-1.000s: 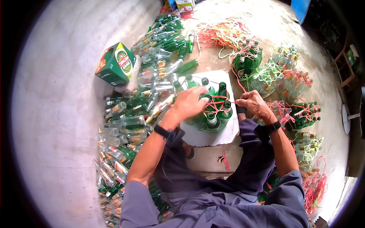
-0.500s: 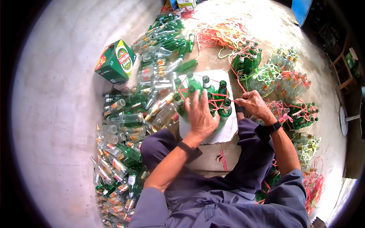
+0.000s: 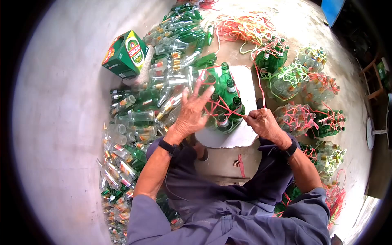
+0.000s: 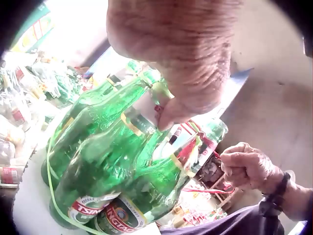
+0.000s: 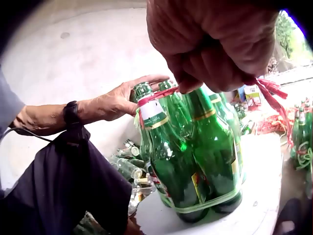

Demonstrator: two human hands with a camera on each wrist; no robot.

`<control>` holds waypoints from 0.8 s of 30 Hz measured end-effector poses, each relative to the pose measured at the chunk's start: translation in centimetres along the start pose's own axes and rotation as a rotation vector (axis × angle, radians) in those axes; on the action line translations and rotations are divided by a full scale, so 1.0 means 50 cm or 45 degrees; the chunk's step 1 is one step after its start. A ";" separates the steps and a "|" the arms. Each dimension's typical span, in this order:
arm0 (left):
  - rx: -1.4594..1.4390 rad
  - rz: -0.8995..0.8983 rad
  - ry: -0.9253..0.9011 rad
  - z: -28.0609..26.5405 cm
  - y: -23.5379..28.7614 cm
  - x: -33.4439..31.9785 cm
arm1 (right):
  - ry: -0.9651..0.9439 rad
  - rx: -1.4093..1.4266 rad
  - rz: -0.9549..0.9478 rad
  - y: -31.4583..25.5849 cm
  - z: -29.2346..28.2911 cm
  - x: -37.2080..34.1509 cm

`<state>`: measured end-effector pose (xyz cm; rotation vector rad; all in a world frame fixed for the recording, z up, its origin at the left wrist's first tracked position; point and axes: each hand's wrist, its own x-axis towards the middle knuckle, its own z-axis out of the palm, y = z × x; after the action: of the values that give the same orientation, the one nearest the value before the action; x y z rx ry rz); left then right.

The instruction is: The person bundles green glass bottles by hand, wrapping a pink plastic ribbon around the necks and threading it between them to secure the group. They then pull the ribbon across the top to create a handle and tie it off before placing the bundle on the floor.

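Note:
A cluster of green beer bottles stands upright on a white board, with red plastic strap criss-crossing the necks. A pale green band circles the bottles low down. My left hand is at the left side of the cluster, fingers spread and blurred by motion. Seen from the right wrist, that left hand reaches straight fingers along the bottle tops. My right hand is closed at the cluster's right side, pinching the red strap, which runs taut to the necks; a loose length trails beyond.
Loose clear and green bottles lie heaped along the left. A green Tsingtao carton stands beyond them. On the right are strapped bottle bundles. A tangle of red and yellow strap lies at the far side.
My left hand went over the near bottles, then moved left to the cluster's side with fingers spread. The right hand has kept its pinch on the strap.

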<state>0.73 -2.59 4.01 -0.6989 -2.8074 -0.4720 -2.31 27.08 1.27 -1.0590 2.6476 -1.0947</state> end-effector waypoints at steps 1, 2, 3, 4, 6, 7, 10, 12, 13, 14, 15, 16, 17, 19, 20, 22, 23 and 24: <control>0.024 -0.055 0.039 0.004 -0.008 -0.009 | 0.023 0.024 0.001 -0.007 0.011 0.001; 0.049 -0.107 0.079 0.007 -0.015 -0.014 | 0.049 0.045 0.003 -0.014 0.020 0.003; 0.045 -0.115 0.077 0.011 -0.017 -0.015 | 0.041 0.047 0.004 -0.027 0.025 0.002; -0.012 -0.152 0.109 0.017 -0.016 -0.013 | 0.091 0.127 0.057 -0.045 0.025 0.000; 0.081 -0.233 0.145 0.021 -0.002 -0.005 | 0.154 0.258 0.172 -0.055 0.039 -0.009; 0.077 -0.240 0.148 0.027 0.002 -0.005 | 0.146 0.255 0.171 -0.058 0.048 -0.015; -0.221 -0.400 0.234 0.037 0.005 -0.005 | 0.290 0.252 0.148 -0.065 0.068 -0.025; -0.286 -0.409 0.227 0.035 0.008 -0.006 | 0.276 0.214 0.171 -0.067 0.066 -0.030; -0.347 -0.414 0.221 0.034 0.007 -0.004 | 0.268 0.177 0.192 -0.068 0.064 -0.030; -0.349 -0.415 0.223 0.036 0.005 -0.003 | 0.267 0.175 0.193 -0.071 0.060 -0.029; -0.357 -0.378 0.244 0.037 0.001 -0.002 | 0.280 0.192 0.203 -0.077 0.056 -0.027; -0.364 -0.342 0.265 0.038 -0.003 0.000 | 0.293 0.210 0.215 -0.082 0.051 -0.025; -0.367 -0.346 0.263 0.038 -0.010 0.001 | 0.288 0.210 0.218 -0.086 0.044 -0.023; -0.419 -0.354 0.171 0.030 -0.020 0.001 | 0.260 0.223 0.224 -0.090 0.038 -0.020; -0.406 -0.347 0.160 0.027 -0.025 0.000 | 0.218 0.268 0.301 -0.081 0.044 -0.021; -0.367 -0.401 0.084 0.012 -0.024 0.001 | 0.205 0.294 0.318 -0.078 0.050 -0.022; -0.324 -0.448 0.012 0.005 -0.025 0.004 | 0.201 0.319 0.331 -0.077 0.050 -0.018; -0.321 -0.439 0.030 0.007 -0.028 0.001 | 0.205 0.320 0.326 -0.075 0.047 -0.016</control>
<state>-0.03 -3.60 3.35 -0.2424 -2.8819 -0.8984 1.18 24.29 1.84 -0.5909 2.5765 -1.4553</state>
